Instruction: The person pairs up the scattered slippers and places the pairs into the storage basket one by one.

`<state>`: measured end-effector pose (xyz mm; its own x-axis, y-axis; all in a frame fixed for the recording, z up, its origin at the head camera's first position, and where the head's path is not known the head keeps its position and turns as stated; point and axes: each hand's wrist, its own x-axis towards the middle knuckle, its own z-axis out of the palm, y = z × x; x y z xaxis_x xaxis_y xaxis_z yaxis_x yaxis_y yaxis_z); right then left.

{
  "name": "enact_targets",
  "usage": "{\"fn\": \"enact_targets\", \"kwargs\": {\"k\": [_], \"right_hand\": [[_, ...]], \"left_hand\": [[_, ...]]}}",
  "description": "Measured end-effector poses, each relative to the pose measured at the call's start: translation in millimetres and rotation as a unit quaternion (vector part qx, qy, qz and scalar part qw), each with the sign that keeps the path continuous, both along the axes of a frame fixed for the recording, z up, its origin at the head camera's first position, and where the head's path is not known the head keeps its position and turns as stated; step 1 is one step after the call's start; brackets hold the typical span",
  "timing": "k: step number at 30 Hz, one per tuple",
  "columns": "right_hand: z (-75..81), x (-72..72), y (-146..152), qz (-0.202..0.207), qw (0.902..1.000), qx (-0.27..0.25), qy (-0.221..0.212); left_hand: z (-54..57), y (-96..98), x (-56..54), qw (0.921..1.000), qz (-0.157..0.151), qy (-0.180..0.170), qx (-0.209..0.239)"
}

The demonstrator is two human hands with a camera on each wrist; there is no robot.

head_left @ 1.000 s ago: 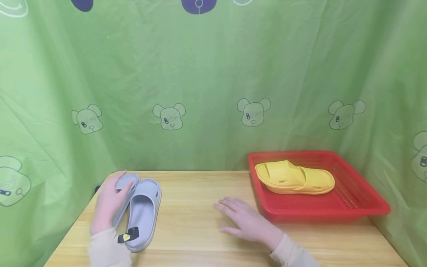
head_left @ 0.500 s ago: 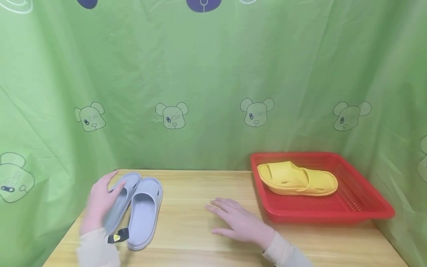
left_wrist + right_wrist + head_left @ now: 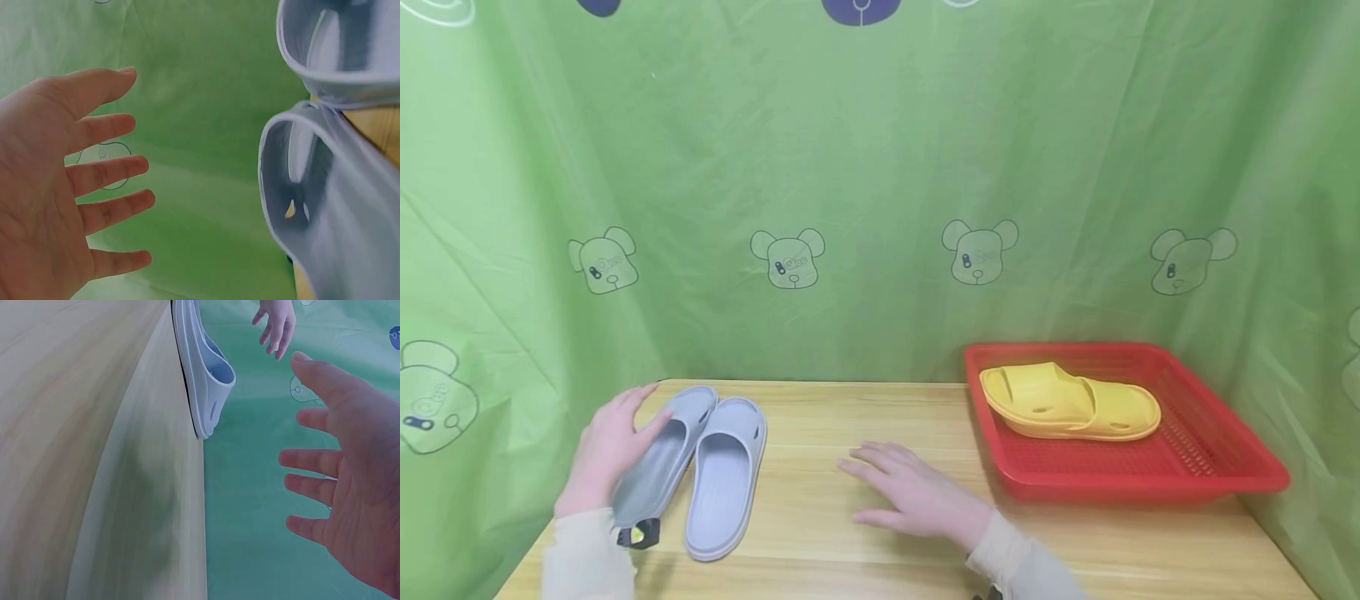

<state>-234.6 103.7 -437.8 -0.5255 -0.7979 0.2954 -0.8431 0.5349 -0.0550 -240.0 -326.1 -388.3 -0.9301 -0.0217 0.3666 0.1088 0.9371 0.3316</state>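
Note:
Two grey-blue slippers lie side by side at the table's left, toes pointing away. In the head view my left hand [image 3: 612, 442] is over the outer side of the left slipper [image 3: 658, 462] and covers part of it. The left wrist view shows that hand [image 3: 62, 181] with spread fingers, apart from both slippers and holding nothing. The right slipper [image 3: 724, 483] is uncovered. My right hand [image 3: 913, 492] hovers over the middle of the table, palm down, fingers extended. Nothing is in its grasp in the right wrist view, where a slipper [image 3: 203, 375] stands beyond it.
A red plastic basket [image 3: 1138, 485] sits on the right of the wooden table [image 3: 820, 533]. Inside it lie yellow slippers [image 3: 1067, 402], nested together. A green curtain with bear prints [image 3: 865, 167] hangs behind and along both sides.
My left hand has moved left, away from the slippers, uncovering more of the left one. The right hand has shifted left over the table. The head view has turned slightly.

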Motion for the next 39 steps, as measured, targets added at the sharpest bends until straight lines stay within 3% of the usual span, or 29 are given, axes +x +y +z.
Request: {"fn": "enact_targets", "kwargs": {"k": [12, 20, 28, 39], "right_hand": [[1.8, -7.0, -30, 0.011, 0.9997, 0.015, -0.013], [3.0, -13.0, -51, 0.008, 0.9992, 0.028, -0.028], [-4.7, -21.5, -72, 0.019, 0.9987, 0.031, -0.036], [-12.3, -36.5, -103, 0.011, 0.997, 0.041, -0.064]], "left_hand": [[7.8, -18.3, -4.4, 0.997, -0.012, -0.007, -0.076], [12.4, -24.7, -9.1, 0.9919, -0.019, -0.04, -0.119], [6.8, -28.8, -17.8, 0.9853, -0.026, -0.066, -0.155], [-9.1, -37.1, -36.7, 0.979, -0.057, -0.07, -0.183]]}}
